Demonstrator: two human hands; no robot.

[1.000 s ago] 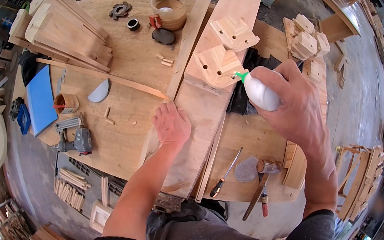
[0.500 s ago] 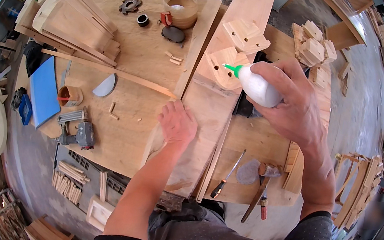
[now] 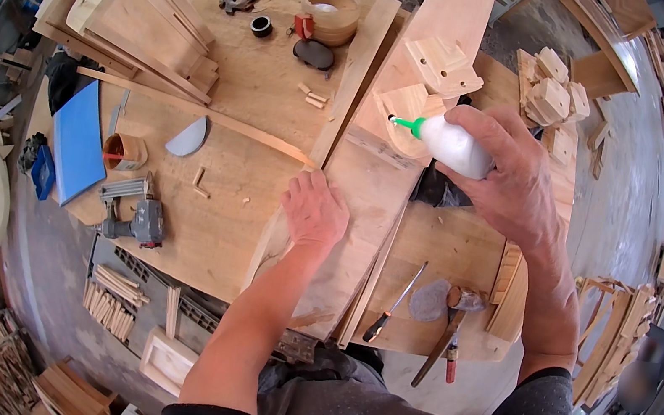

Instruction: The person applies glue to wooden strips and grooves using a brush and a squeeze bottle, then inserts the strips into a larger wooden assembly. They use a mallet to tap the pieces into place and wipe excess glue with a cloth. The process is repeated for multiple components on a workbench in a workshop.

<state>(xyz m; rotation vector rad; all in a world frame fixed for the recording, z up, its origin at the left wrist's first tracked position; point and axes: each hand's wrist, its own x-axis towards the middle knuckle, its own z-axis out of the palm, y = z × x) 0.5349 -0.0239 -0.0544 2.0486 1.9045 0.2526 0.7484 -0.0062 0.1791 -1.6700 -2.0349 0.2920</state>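
My right hand (image 3: 515, 170) is wrapped around a white squeeze bottle (image 3: 453, 145) with a green nozzle, tipped to the left. The nozzle tip is at a hole in a small wooden block (image 3: 399, 139), with white showing there. Just beyond lies a similar wooden block (image 3: 443, 66) with drilled holes. Both blocks rest on a long wooden plank (image 3: 354, 228) running away from me. On the plank's left edge rests my left hand (image 3: 317, 208), fingers loosely bent and apart, holding nothing that shows.
Left on the bench (image 3: 234, 236) are a nail gun (image 3: 139, 223), a glue pot (image 3: 124, 153), a blue sheet (image 3: 80, 142) and stacked wooden panels (image 3: 134, 18). At right lie a screwdriver (image 3: 394, 305), a hammer (image 3: 451, 326) and more wooden blocks (image 3: 553, 98).
The nozzle has come down from above the near block to its hole. The view has shifted slightly; my left hand stays on the plank.
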